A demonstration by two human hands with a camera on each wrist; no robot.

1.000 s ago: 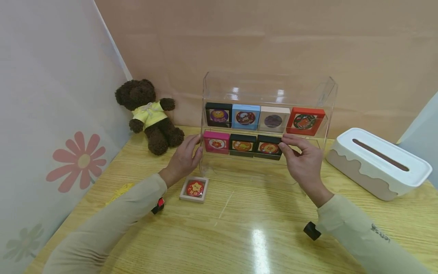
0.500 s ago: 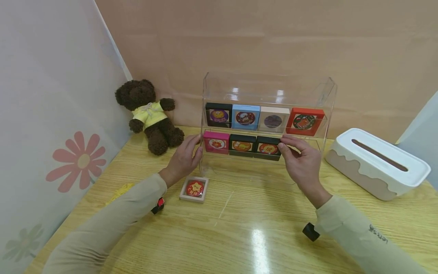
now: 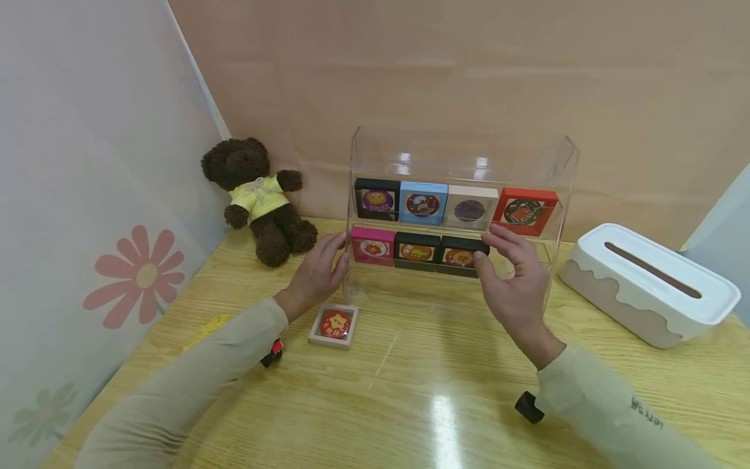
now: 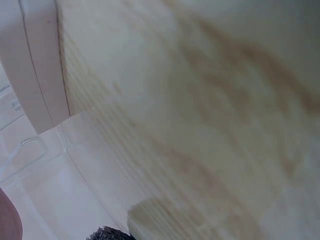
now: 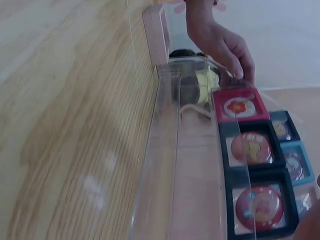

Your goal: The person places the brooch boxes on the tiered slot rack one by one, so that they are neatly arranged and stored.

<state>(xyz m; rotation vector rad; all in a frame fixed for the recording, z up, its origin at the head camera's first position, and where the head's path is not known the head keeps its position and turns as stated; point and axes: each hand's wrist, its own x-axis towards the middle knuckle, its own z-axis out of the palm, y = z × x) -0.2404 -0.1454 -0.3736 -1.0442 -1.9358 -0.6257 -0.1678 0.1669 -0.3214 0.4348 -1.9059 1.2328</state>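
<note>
A clear acrylic display stand [image 3: 463, 153] holds square framed badges in two rows. Its lower row has a pink frame [image 3: 373, 247] and two black ones, the rightmost being a black badge frame [image 3: 465, 256]. My left hand [image 3: 316, 272] holds the stand's left side edge, its thumb toward the front. At the rightmost black frame's right end is my right hand [image 3: 518, 286], fingers and thumb spread apart. The thumb lies at the frame's front, the fingers near its upper corner. A pale frame with a red star badge [image 3: 334, 324] lies flat on the table, below the left hand.
Behind the left hand, a brown teddy bear [image 3: 258, 198] in a yellow top leans on the wall. At the right stands a white and beige tissue box [image 3: 650, 283]. Something yellow [image 3: 208, 330] lies beyond the left sleeve on the wooden table [image 3: 375, 404].
My right hand has loosened its pinch on the rightmost black frame, and its thumb and fingers are wider apart. The left hand stays at the stand's edge.
</note>
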